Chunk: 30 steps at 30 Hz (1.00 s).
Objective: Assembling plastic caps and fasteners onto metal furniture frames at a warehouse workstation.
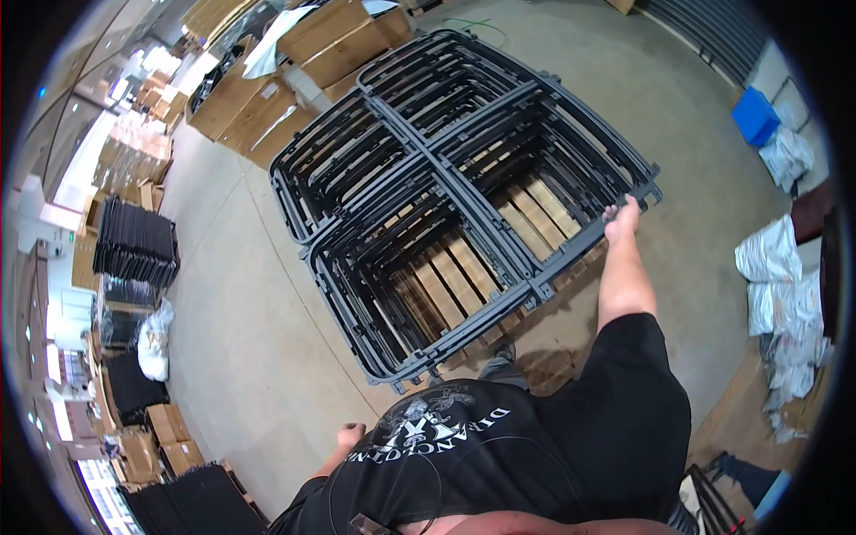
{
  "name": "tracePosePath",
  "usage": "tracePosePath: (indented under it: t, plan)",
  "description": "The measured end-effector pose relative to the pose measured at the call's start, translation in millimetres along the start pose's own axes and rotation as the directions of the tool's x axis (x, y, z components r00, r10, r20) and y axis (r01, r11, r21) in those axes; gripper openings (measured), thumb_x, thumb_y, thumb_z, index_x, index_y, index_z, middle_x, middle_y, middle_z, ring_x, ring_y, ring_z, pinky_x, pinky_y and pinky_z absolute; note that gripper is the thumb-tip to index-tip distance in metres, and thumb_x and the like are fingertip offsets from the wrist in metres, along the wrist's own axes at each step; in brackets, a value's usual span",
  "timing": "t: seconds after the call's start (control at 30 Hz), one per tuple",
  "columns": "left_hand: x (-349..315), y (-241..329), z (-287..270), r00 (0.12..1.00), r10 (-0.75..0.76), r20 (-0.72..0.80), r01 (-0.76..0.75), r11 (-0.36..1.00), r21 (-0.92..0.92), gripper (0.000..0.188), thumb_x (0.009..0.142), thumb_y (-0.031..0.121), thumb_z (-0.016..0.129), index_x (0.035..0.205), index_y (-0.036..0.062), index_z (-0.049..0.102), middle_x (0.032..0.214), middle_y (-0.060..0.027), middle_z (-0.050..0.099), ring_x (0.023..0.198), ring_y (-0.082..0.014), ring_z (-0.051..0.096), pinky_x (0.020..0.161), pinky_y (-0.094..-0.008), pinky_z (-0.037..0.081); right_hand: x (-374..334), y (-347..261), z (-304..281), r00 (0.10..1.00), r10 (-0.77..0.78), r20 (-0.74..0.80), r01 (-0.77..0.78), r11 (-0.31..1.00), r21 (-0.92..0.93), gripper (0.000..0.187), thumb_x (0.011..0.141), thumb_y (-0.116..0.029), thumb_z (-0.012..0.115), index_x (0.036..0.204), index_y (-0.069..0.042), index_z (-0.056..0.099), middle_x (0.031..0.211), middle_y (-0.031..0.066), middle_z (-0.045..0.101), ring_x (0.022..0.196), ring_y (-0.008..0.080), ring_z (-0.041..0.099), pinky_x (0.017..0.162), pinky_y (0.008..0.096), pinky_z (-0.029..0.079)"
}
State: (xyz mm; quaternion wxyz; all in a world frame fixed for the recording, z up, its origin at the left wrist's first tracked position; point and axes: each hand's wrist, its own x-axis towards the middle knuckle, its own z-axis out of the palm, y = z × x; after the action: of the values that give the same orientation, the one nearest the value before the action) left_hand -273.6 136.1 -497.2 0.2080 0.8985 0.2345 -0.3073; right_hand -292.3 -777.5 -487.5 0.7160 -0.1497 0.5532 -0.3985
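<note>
A stack of black plastic frames (426,153), each split into rectangular openings by crossing bars, lies in front of me on a wooden pallet (446,276). My right hand (621,218) is closed round the near right corner of the top frame, with the arm stretched out. Slatted pallet boards show through the two nearer openings. My left hand (351,435) is low beside my body, left of the stack's near corner and apart from the frames. Its fingers are mostly hidden, so its grip is unclear.
Large cardboard boxes (267,111) stand close behind the stack at far left. Along the left are piled black sheets (134,239) and cartons (174,437). A blue bin (756,116) and white plastic bags (771,267) line the right. Concrete floor (236,294) surrounds the pallet.
</note>
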Motion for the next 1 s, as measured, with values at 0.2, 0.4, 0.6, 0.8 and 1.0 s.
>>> tracePosePath:
  t: [0.2, 0.4, 0.6, 0.8, 1.0]
  plan:
    - [25, -52, 25, 0.995, -0.084, -0.059, 0.084, 0.996, 0.011, 0.04, 0.079, 0.035, 0.078, 0.102, 0.0017, 0.076, 0.096, -0.0157, 0.077, 0.092, -0.0231, 0.074, 0.082, -0.0353, 0.058, -111, -24, 17, 0.806, -0.007, 0.592, -0.211, 0.931, 0.299, 0.053, 0.088, -0.057, 0.069, 0.074, -0.012, 0.044, 0.062, -0.0016, 0.035, 0.052, 0.0124, 0.034, 0.05, 0.0265, 0.031]
    - [17, 35, -11, 0.988, 0.154, 0.02, -0.155, 0.985, 0.074, 0.033, 0.083, 0.03, 0.073, 0.098, 0.0006, 0.076, 0.091, -0.0152, 0.077, 0.084, -0.022, 0.074, 0.076, -0.0347, 0.058, -231, -33, 86, 0.669, -0.118, 0.734, -0.099, 0.964, 0.246, 0.044, 0.1, -0.023, 0.063, 0.065, -0.015, 0.037, 0.057, -0.0052, 0.027, 0.049, 0.0088, 0.027, 0.049, 0.0265, 0.028]
    - [65, 64, -42, 0.948, 0.3, 0.108, -0.279, 0.944, -0.178, 0.02, 0.084, 0.023, 0.07, 0.084, 0.0024, 0.071, 0.071, -0.0061, 0.068, 0.059, -0.013, 0.06, 0.057, -0.0309, 0.051, -378, 29, 87, 0.604, -0.221, 0.766, 0.16, 0.975, 0.155, 0.036, 0.101, -0.011, 0.056, 0.071, -0.015, 0.038, 0.057, -0.0045, 0.028, 0.047, 0.0095, 0.029, 0.046, 0.0277, 0.028]
    - [167, 6, -71, 0.853, 0.419, 0.311, -0.323, 0.892, -0.315, 0.019, 0.084, 0.02, 0.068, 0.084, 0.0016, 0.07, 0.07, -0.0054, 0.067, 0.06, -0.0148, 0.06, 0.057, -0.0324, 0.049, -497, 131, 51, 0.707, -0.338, 0.621, 0.407, 0.913, 0.033, 0.05, 0.105, -0.035, 0.053, 0.063, -0.017, 0.033, 0.054, -0.0024, 0.03, 0.043, 0.0112, 0.03, 0.043, 0.0293, 0.028]
    - [257, -55, -139, 0.905, 0.39, 0.173, -0.343, 0.906, -0.247, 0.019, 0.083, 0.017, 0.067, 0.085, -0.0018, 0.068, 0.072, -0.008, 0.067, 0.065, -0.0168, 0.061, 0.06, -0.035, 0.05, -618, 165, -3, 0.574, -0.523, 0.63, 0.657, 0.754, 0.027, 0.04, 0.104, -0.025, 0.058, 0.07, -0.014, 0.04, 0.057, -0.0038, 0.034, 0.044, 0.0081, 0.032, 0.042, 0.0262, 0.027]
